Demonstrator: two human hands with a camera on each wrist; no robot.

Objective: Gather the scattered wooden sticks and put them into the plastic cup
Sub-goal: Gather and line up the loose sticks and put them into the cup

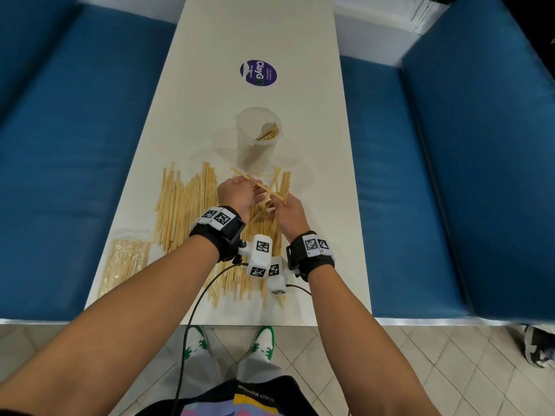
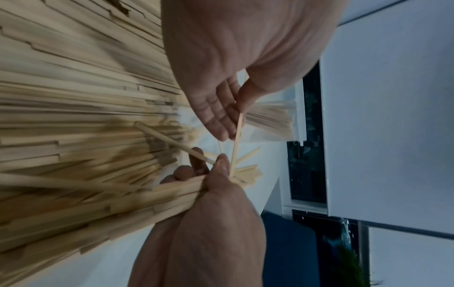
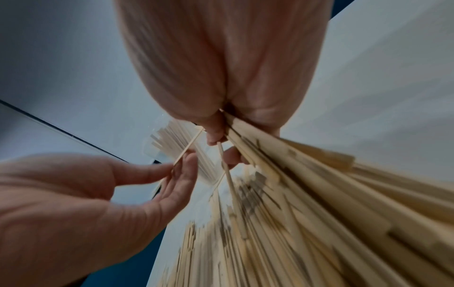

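White tabletop (image 1: pixel 315 145) carries loose wooden sticks (image 1: pixel 186 211) under both hands, plastic cup (image 1: pixel 256 139) just beyond. Right hand (image 1: pixel 289 216) clutches a bundle (image 3: pixel 282 155); left hand (image 1: pixel 237 196), fingers nearly straight, pinches one stick (image 2: pixel 237 143).

table (image 1: pixel 210 40) running up the middle of the frame | plastic cup (image 1: pixel 255 151) standing at its centre, some sticks sitting inside | round sticker (image 1: pixel 258 72) lying above the cup | loose sticks (image 1: pixel 186 211) lying below the cup, spreading to lower left | bag of sticks (image 1: pixel 126 262) lying at far lower left | both hands hovering over the sticks, just below the cup
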